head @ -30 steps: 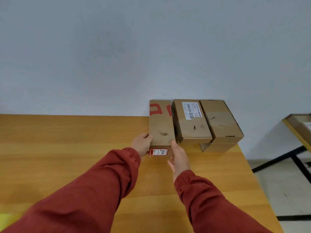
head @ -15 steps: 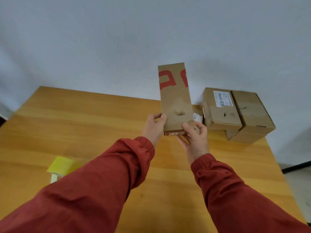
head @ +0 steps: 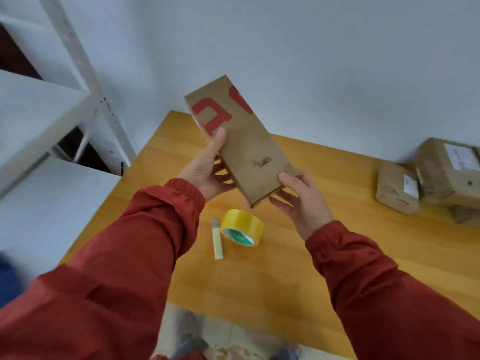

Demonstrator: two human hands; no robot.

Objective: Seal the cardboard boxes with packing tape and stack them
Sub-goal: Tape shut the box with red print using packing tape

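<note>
Holding a long box [head: 241, 141] up over the table [head: 285, 268], tilted, red-print end toward the wall. Left hand [head: 205, 170]: thumb on the top face by the print, fingers spread underneath and only partly seen. Right hand [head: 301, 201]: thumb pressed on the near corner, fingers spread under the near end. Box underside and ends are hidden, so can't tell if sealed. Tape [head: 242, 227] lies on the table below the box, just beside a pale cutter [head: 217, 239]. Other boxes [head: 397, 188] sit far right, blurred and cut off by the frame edge; label [head: 461, 157] is unreadable. Shelf [head: 39, 113] at left, blurred.
</note>
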